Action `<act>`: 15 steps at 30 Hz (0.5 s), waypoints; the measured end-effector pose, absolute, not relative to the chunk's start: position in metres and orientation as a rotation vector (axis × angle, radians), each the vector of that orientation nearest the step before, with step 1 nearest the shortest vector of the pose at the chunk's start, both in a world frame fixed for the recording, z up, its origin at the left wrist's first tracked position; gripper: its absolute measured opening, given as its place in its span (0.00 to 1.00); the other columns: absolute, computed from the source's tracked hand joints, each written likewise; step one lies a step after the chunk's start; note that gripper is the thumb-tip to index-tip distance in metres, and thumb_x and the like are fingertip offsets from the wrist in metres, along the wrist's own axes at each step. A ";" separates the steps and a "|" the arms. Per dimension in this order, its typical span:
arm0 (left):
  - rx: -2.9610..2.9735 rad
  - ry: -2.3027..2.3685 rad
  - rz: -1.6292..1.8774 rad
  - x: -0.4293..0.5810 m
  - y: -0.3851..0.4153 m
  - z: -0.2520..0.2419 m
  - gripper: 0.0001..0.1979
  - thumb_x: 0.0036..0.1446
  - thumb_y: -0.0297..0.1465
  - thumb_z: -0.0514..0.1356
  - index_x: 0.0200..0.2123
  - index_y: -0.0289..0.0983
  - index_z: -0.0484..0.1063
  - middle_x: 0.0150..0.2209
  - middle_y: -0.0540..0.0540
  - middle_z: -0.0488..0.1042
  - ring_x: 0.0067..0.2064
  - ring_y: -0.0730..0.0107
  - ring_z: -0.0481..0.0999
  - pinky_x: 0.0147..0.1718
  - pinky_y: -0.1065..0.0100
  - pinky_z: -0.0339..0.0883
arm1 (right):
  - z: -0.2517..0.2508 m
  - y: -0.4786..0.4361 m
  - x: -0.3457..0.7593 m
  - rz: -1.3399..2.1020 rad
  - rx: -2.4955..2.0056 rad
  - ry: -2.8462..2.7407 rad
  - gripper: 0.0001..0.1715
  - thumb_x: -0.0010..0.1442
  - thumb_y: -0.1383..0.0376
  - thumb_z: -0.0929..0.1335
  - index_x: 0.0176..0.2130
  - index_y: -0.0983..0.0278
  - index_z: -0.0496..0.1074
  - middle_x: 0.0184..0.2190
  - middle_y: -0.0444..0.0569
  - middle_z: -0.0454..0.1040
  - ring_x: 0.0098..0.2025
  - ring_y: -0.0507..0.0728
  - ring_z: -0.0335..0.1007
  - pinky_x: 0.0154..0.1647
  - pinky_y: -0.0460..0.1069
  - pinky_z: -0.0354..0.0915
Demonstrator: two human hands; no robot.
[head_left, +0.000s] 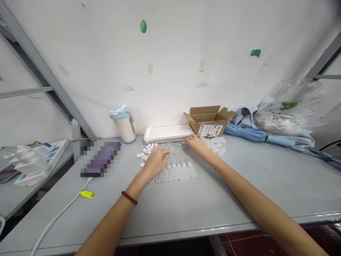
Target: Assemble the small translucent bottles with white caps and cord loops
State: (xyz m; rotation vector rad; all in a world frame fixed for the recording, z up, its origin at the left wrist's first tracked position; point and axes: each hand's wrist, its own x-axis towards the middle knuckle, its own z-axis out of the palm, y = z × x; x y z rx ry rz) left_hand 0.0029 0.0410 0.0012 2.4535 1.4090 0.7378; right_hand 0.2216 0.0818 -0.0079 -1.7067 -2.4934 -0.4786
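My left hand [156,160] rests palm down on the grey table [239,192], fingers curled over a tangle of white strings [172,146], beside a heap of small white caps [146,151]. A row of several small white plastic bottles [178,171] lies flat just in front of it. My right hand [196,143] reaches further back, fingertips near the edge of a white tray [167,133] and a pile of more white bottles [217,145]. What either hand grips is too small to make out.
An open cardboard box [209,122] stands behind the right hand. A white and blue jug [124,124] is at back left, a blurred phone [101,158] with white cable [58,217] at left. A blue umbrella [250,133] and plastic bag [289,108] lie at right.
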 end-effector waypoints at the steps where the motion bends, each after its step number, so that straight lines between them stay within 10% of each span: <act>1: 2.404 1.436 0.780 0.001 0.042 0.002 0.17 0.56 0.27 0.48 0.38 0.41 0.77 0.38 0.49 0.79 0.42 0.60 0.71 0.41 0.61 0.67 | -0.008 0.082 0.221 -0.477 -1.703 -2.496 0.19 0.53 0.82 0.60 0.41 0.68 0.69 0.42 0.58 0.74 0.49 0.63 0.62 0.43 0.52 0.51; 15: 2.255 1.425 1.169 -0.004 0.040 0.009 0.18 0.56 0.23 0.48 0.45 0.38 0.73 0.47 0.46 0.75 0.49 0.62 0.70 0.46 0.60 0.67 | 0.009 0.044 0.223 0.045 -1.430 -2.132 0.17 0.58 0.73 0.62 0.48 0.68 0.66 0.45 0.57 0.70 0.46 0.59 0.66 0.45 0.51 0.60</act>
